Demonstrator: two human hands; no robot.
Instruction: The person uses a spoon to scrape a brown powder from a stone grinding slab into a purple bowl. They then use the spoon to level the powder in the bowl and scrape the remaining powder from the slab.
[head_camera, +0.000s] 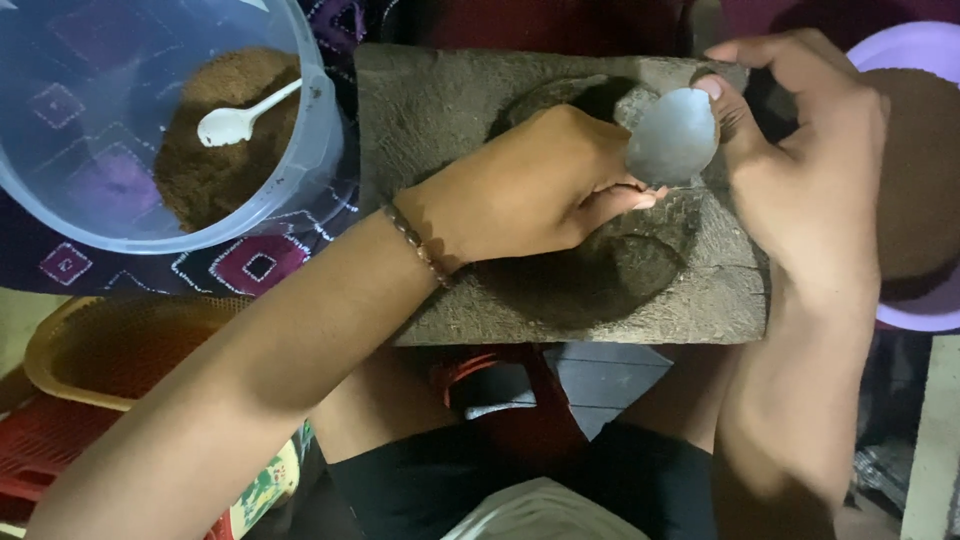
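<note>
Holding a thin, round, dull grey metal disc (672, 137) by its edge, the right hand (810, 170) had thumb and fingers closed on the rim, keeping the disc tilted above the upper hollow of a rough grey stone block with round moulded hollows (440, 110). The left hand (530, 185) lay curled on the block just beside the disc, its fingertips drawn together and touching the disc's lower edge; whether it pinched anything could not be told. To work well here, the disc would best be kept steady by the rim while the left fingertips pressed evenly, so nothing slipped over the coarse stone.

The block looked pitted and grainy, with a second, darker hollow (610, 275) below the hands. To the left stood a clear plastic tub (320, 150) of brown, crumbly powder with a small white plastic spoon (240, 120) lying in it. At the right edge a pale purple plastic bowl (915, 45) held a mound of the same brown powder. A woven yellow basket (60, 340) sat lower left, and a beaded bracelet (420, 245) circled the left wrist
</note>
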